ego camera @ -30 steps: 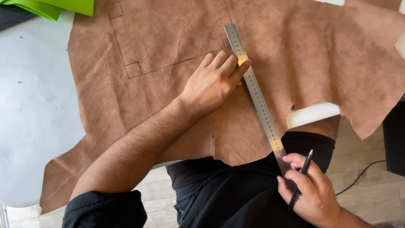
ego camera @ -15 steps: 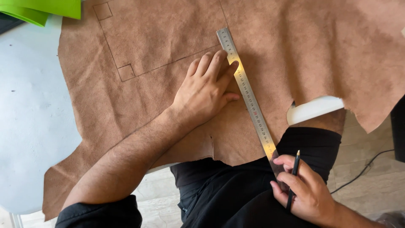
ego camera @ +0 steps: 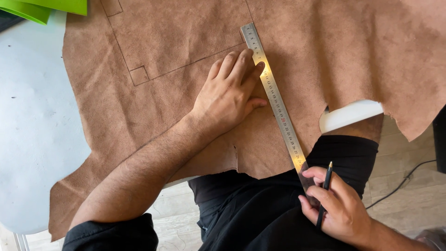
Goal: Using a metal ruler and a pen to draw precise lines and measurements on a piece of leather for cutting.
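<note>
White table [ego camera: 32, 139] holds my brown leather [ego camera: 186, 37]. My left hand [ego camera: 227, 95] presses flat, fingers together, beside the steel ruler [ego camera: 274, 100]. My right hand [ego camera: 337, 209] now pinches the ruler's end, pen [ego camera: 324, 194] tucked in; the ruler has hardly moved.

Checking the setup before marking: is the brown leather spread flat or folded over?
Spread flat. The brown leather lies in one layer across the white table, ragged edge hanging over the front; no fold shows.
</note>
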